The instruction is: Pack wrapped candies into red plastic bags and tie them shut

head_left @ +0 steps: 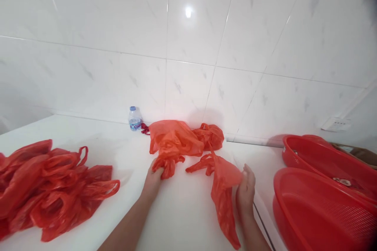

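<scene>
My left hand [155, 173] is closed on the bunched lower end of a red plastic bag [175, 137], which spreads up the white table toward the wall. In my right hand [246, 188] the edge of a second red plastic bag [225, 184] is pinched; this bag hangs limp, its narrow end trailing toward me and its handles pointing left. Behind, against the wall, a crumpled red bag [214, 136] lies beside the first one. To the left spreads a large loose pile of red plastic bags [59, 188].
A small water bottle [134, 119] stands by the wall, with a dark red knotted scrap [145, 128] next to it. On the right are two red plastic baskets [278, 182], the farther one holding small items. A white socket [336, 124] sits low on the tiled wall.
</scene>
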